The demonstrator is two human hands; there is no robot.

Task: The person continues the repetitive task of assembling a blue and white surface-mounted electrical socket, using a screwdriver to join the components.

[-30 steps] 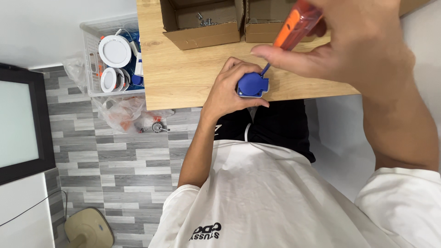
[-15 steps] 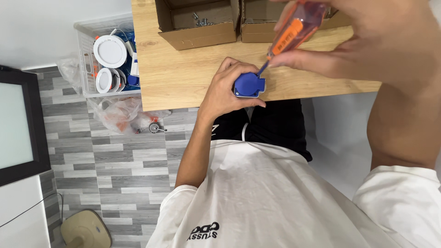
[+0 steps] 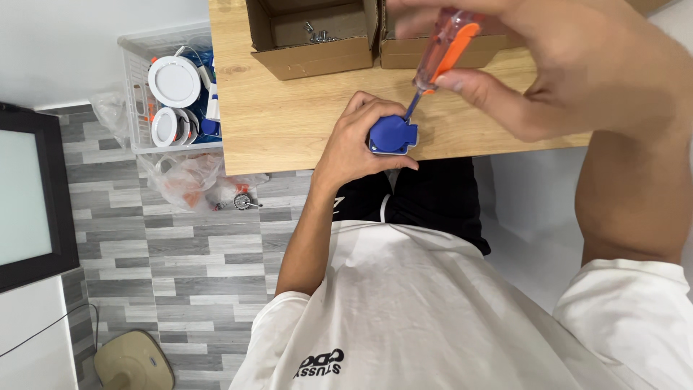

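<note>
1. Blue plug [image 3: 393,136]: small, round-bodied blue plastic piece with a pale metal edge at its lower left, sitting at the near edge of the wooden table [image 3: 289,123], just above the lap in black trousers [image 3: 433,202].
2. Left hand [image 3: 354,141]: wrapped about the blue plug from its left side, fingers curled closed over the top and thumb pressed under the lower edge, holding it down on the wooden table.
3. Screwdriver [image 3: 440,54]: clear handle with an orange stripe, tilted, thin shaft running down and leftward to meet the top right of the blue plug.
4. Right hand [image 3: 548,65]: up and right of the blue plug, very near the camera and blurred, fingers pinched shut on the screwdriver handle.
5. Left cardboard box [image 3: 314,36]: open-topped, at the far side of the wooden table beyond the blue plug, with a few small metal screws [image 3: 317,30] lying in its back corner.
6. Right cardboard box [image 3: 404,50]: touching the first on its right, mostly hidden behind the right hand; contents cannot be told.
7. Clear plastic bin [image 3: 133,94]: on the grey tiled floor [image 3: 173,274] to the left of the wooden table, holding round white lamp fittings [image 3: 173,81] and some blue items.
8. Clear plastic bag [image 3: 184,180]: slumped just below the bin, with orange and white bits inside.
</note>
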